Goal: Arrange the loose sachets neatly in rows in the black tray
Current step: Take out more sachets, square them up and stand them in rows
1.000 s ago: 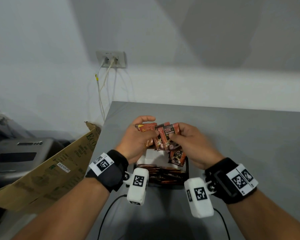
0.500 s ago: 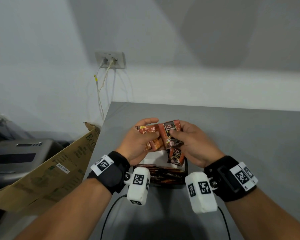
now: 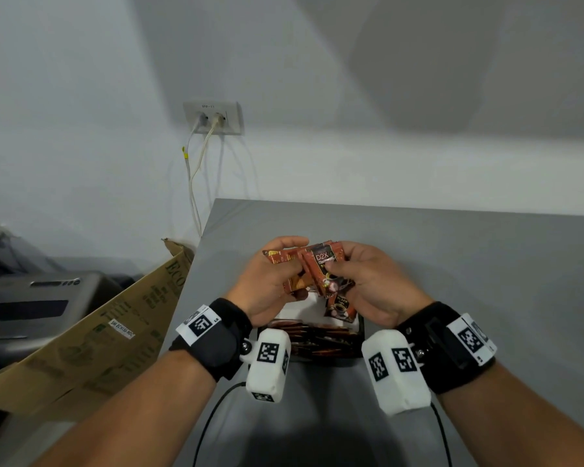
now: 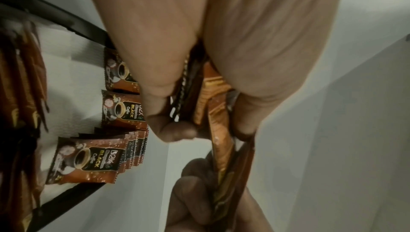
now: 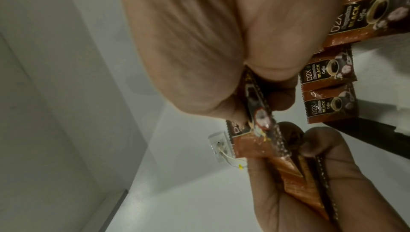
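Note:
Both hands hold a fanned bunch of brown coffee sachets (image 3: 312, 269) above the black tray (image 3: 360, 335). My left hand (image 3: 270, 281) grips the bunch from the left, thumb on top. My right hand (image 3: 368, 281) pinches the front sachet (image 3: 324, 264), the one marked D2X, between thumb and fingers. In the left wrist view the held sachets (image 4: 218, 130) show edge-on. In the right wrist view the pinched sachet (image 5: 255, 109) also shows edge-on. A row of sachets (image 3: 314, 342) stands in the tray's near part, and loose sachets (image 4: 88, 160) lie on its white liner (image 4: 73, 71).
The grey table (image 3: 469, 264) runs to the right and back toward the white wall. A cardboard box (image 3: 91, 332) leans at the table's left edge, with a grey machine (image 3: 31, 305) behind it. A wall socket (image 3: 213, 117) with cables hangs above. Camera cables trail near the front.
The two hands have drawn closer together, and the fanned sachets have been pushed into a tighter bunch. The D2X sachet now sits more squarely at the front.

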